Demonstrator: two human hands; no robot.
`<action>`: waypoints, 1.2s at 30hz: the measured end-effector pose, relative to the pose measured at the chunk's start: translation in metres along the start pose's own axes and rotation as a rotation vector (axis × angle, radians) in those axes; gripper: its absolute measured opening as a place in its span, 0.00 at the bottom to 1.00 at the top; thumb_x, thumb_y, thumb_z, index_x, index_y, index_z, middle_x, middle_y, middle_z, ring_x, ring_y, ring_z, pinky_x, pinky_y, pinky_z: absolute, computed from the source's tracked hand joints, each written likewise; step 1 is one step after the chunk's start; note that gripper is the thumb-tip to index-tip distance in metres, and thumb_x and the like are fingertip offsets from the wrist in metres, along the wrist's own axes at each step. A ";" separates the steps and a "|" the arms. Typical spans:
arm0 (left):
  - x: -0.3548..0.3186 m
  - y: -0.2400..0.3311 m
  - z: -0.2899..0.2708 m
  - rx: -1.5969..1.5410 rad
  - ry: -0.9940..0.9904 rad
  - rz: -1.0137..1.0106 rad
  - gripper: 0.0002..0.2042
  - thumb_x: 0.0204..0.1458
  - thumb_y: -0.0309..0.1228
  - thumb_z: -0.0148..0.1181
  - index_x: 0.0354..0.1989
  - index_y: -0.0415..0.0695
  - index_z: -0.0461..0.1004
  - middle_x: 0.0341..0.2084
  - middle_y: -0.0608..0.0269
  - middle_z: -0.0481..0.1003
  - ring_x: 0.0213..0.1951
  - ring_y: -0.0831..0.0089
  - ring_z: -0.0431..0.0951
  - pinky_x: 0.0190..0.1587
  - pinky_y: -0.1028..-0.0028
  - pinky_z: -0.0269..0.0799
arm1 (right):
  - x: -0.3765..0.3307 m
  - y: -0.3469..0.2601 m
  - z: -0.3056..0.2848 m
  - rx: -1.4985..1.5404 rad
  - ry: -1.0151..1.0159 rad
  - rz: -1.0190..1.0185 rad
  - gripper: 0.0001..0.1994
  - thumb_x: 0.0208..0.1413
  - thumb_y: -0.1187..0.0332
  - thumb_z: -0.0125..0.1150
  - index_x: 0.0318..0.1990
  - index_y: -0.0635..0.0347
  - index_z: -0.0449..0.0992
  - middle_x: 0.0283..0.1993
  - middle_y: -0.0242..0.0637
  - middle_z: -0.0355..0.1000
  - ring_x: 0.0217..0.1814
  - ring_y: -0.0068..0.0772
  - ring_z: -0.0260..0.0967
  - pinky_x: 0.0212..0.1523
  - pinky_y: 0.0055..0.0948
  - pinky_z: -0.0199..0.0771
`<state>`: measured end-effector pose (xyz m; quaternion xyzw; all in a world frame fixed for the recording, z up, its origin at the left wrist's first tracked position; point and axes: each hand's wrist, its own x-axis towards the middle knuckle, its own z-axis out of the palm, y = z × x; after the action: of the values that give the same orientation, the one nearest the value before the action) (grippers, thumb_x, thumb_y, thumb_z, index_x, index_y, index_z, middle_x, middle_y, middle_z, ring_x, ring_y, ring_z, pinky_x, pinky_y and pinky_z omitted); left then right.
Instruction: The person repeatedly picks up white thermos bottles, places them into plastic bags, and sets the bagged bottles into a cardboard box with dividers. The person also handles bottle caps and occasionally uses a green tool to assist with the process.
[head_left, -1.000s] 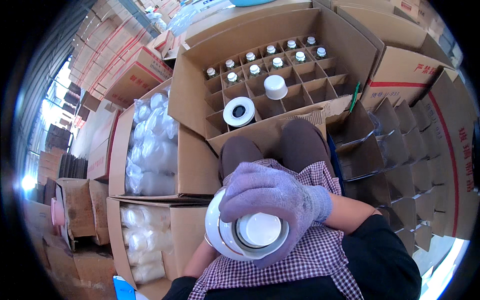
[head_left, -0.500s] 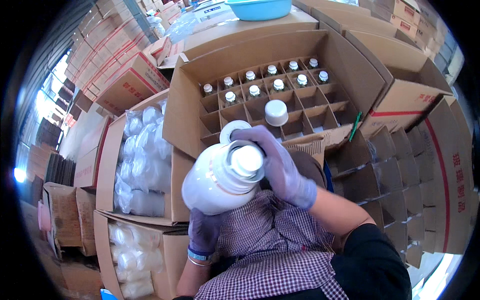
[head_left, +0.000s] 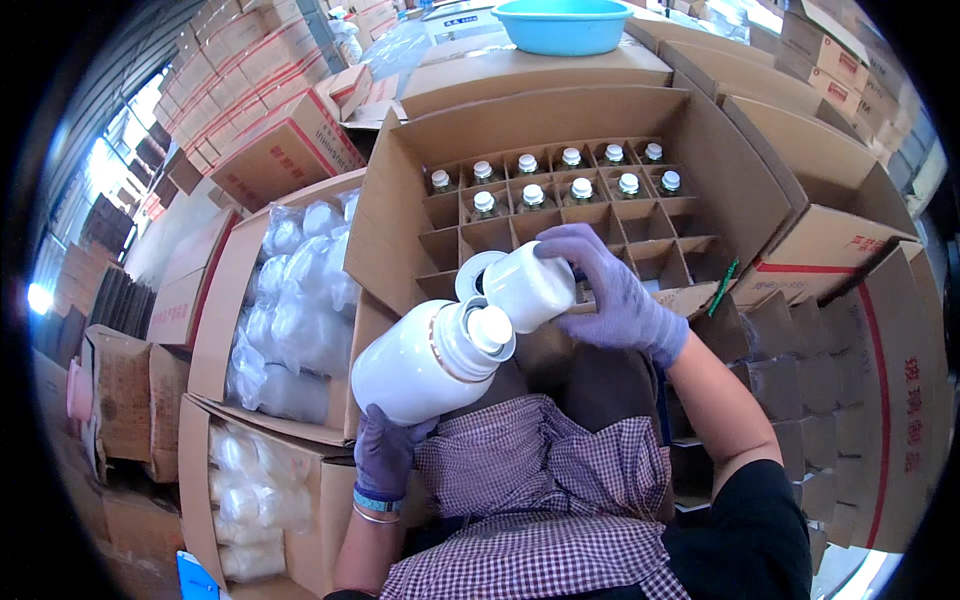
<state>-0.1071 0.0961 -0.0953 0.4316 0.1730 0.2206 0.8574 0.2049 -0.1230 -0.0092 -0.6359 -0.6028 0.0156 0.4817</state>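
Note:
A glossy white thermos flask (head_left: 405, 372) tilts to the upper right, its base region resting against my gloved left hand (head_left: 385, 450), whose fingers wrap underneath. A white stopper (head_left: 490, 328) sits in the flask's neck. My gloved right hand (head_left: 618, 300) grips a white cup-shaped lid (head_left: 528, 288) by its right end, holding it tilted close above the stopper. Whether lid and neck touch, I cannot tell. Partly hidden behind the lid, a round white ring-like piece (head_left: 467, 270) shows at the near edge of the divided carton.
The divided carton (head_left: 390, 215) ahead holds several white-capped bottles (head_left: 533, 195) in its far rows. At left stand cartons of plastic-wrapped white items (head_left: 300, 310). Another divided carton (head_left: 800, 370) is close on my right. A blue basin (head_left: 562, 28) rests on a box at the back.
My right hand has left the flask's neck, taken hold of the cup-shaped lid and brought it left beside the stopper. My left hand still holds the flask.

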 end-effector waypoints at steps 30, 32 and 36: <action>-0.031 0.080 0.043 1.093 -0.299 0.504 0.21 0.47 0.42 0.74 0.41 0.37 0.80 0.41 0.56 0.82 0.38 0.67 0.82 0.43 0.68 0.77 | -0.120 -0.060 0.052 0.288 -0.253 0.604 0.36 0.61 0.50 0.59 0.69 0.65 0.61 0.61 0.49 0.69 0.64 0.41 0.69 0.63 0.39 0.71; -0.013 0.084 0.074 1.294 -0.625 0.585 0.19 0.48 0.41 0.71 0.42 0.39 0.80 0.46 0.51 0.81 0.40 0.57 0.83 0.45 0.64 0.78 | -0.117 -0.040 0.049 0.376 0.104 0.649 0.32 0.62 0.59 0.62 0.69 0.65 0.61 0.62 0.51 0.70 0.65 0.40 0.69 0.65 0.36 0.69; 0.030 0.043 0.116 1.426 -1.001 0.392 0.15 0.55 0.40 0.62 0.43 0.41 0.79 0.47 0.49 0.80 0.42 0.50 0.81 0.48 0.62 0.77 | -0.080 -0.002 0.038 0.208 0.367 0.592 0.19 0.64 0.66 0.60 0.59 0.65 0.71 0.52 0.45 0.75 0.55 0.36 0.74 0.57 0.33 0.74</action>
<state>-0.0351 0.0573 0.0025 0.9299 -0.2026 -0.0112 0.3069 0.1587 -0.1633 -0.0726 -0.7227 -0.2913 0.1011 0.6186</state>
